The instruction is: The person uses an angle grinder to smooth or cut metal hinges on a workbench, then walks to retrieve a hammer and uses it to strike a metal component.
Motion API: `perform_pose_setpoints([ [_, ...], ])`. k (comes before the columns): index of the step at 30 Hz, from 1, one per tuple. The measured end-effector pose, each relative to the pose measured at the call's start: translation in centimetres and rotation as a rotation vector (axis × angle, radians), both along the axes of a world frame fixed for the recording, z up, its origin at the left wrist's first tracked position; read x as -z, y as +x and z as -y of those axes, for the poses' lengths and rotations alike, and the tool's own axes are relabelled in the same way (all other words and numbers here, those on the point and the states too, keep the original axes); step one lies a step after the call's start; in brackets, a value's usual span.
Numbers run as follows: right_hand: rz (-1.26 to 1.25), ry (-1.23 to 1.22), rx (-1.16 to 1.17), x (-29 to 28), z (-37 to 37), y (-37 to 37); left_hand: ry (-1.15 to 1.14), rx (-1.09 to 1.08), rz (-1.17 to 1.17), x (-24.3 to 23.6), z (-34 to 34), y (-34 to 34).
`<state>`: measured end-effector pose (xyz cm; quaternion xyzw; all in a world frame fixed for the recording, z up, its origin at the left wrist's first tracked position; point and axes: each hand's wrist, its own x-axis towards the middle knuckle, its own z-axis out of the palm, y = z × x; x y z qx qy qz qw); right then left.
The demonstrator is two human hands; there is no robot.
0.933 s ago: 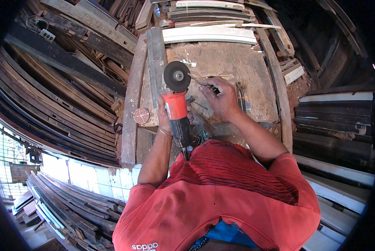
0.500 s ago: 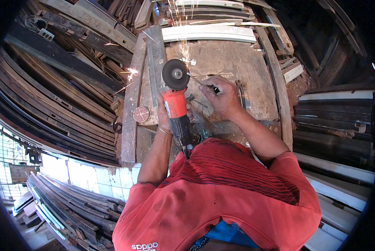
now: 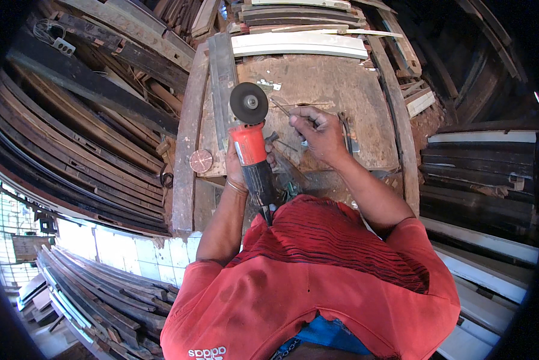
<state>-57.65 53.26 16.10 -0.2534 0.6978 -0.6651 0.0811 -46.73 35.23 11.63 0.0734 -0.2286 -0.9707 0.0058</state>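
Note:
My left hand (image 3: pixel 234 167) is wrapped round the red and black body of an angle grinder (image 3: pixel 251 147). Its dark disc (image 3: pixel 240 107) points away from me, above the wooden workbench (image 3: pixel 341 78). The grinder's rear end reaches my shirt. My right hand (image 3: pixel 322 135) pinches a thin metal rod (image 3: pixel 279 107) between thumb and fingers. The rod's tip lies just right of the disc, with a small gap between them. Right of that hand, a dark plier-like tool (image 3: pixel 345 127) lies on the bench. Between my hands is a dark metal tool (image 3: pixel 273 137), partly hidden.
A round reddish disc (image 3: pixel 201 160) lies on the bench's left side. A long grey metal bar (image 3: pixel 222 78) runs along that side. White boards (image 3: pixel 299 44) cross the far end. Stacked planks (image 3: pixel 71 150) crowd the left, and more boards (image 3: pixel 479 174) the right.
The sparks flying off the disc are gone. The rod's tip has come away from the disc, and my right hand has shifted slightly right. The grinder has moved a little left.

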Motion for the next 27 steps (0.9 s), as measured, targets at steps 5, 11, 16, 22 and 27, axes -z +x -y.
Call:
perform_pose_setpoints([
  [5, 0.082, 0.125, -0.023, -0.3, 0.1, -0.1, 0.137, 0.04, -0.038, 0.9, 0.3, 0.0],
  [11, 0.012, 0.17, -0.002, -0.8, 0.6, -0.3, 0.159, 0.072, -0.07, 1.5, 0.6, -0.1],
  [16, -0.033, 0.194, -0.005, -0.9, 0.5, -0.4, 0.07, 0.071, -0.05, 1.4, 0.6, -0.3],
  [22, -0.131, 0.196, 0.016, -1.8, 0.3, -0.2, 0.137, 0.112, -0.092, 0.6, 0.3, -0.5],
  [27, -0.054, 0.244, 0.032, -2.1, 0.4, -0.5, 0.197, 0.129, -0.142, 0.9, 0.3, -0.8],
])
